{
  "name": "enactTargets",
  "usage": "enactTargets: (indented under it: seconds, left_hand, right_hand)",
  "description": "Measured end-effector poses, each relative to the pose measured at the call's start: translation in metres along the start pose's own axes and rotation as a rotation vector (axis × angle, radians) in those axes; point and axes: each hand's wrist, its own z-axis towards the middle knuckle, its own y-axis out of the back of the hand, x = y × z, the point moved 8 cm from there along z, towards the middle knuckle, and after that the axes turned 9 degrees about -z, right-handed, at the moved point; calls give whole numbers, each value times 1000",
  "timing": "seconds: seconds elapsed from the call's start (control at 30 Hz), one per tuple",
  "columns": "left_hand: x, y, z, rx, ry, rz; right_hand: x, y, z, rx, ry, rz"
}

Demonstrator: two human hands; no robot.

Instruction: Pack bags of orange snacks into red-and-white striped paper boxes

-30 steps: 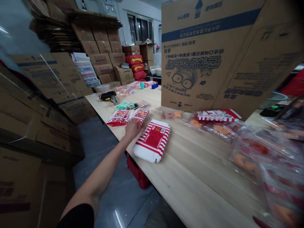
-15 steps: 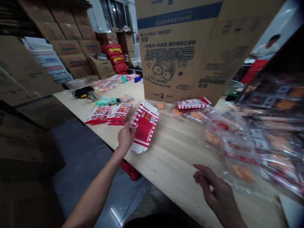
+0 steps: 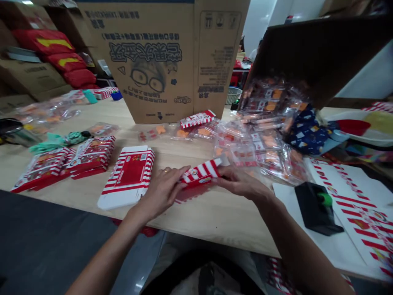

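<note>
Both my hands hold a small red-and-white striped carton (image 3: 201, 174) low over the table front. The fingers of my left hand (image 3: 164, 186) close on its left end. At the right end, my right hand (image 3: 241, 180) grips with its fingertips, and a clear flap or wrapper shows beside them. Just left of my left hand lies a stack of flat, unfolded striped cartons (image 3: 132, 168), red panel up. Farther left are filled cartons with window fronts (image 3: 92, 153), piled in two groups.
A tall cardboard box (image 3: 159, 82) stands behind the hands. Clear-wrapped orange sweets (image 3: 267, 143) heap up at the right, with a striped carton (image 3: 198, 119) behind. A black tape dispenser (image 3: 316, 209) sits on printed card sheets (image 3: 365, 213). Green gloves (image 3: 53, 143) lie at the left.
The view has turned right. My left hand has moved from the flat carton stack to a carton in front of me. My right hand, empty before, now grips that carton too.
</note>
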Motion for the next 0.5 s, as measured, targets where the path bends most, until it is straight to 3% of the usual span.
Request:
enactTargets:
  seconds: [0.07, 0.1, 0.17, 0.23, 0.3, 0.4, 0.47, 0.5]
  left_hand:
    - [-7, -23, 2, 23, -1, 92]
    - [-10, -33, 2, 24, 16, 100]
    - [-14, -49, 3, 39, 55, 20]
    - [-16, -60, 3, 81, 89, -164]
    - [-14, -61, 6, 96, 140, -335]
    - [-6, -40, 10, -118, 255, -457]
    - [-4, -28, 10, -278, 318, -528]
    - [-6, -28, 9, -313, 336, -566]
  right_hand:
    - [-2, -19, -5, 216, -35, 153]
    - [-2, -22, -7, 249, -63, 235]
    - [-1, -25, -8, 259, -97, 293]
    - [8, -21, -7, 224, -43, 175]
    - [20, -5, -6, 46, 61, 4]
    - [28, 41, -18, -571, 125, -83]
    - [7, 55, -32, -886, 44, 69]
    - [-9, 51, -32, -927, -20, 195]
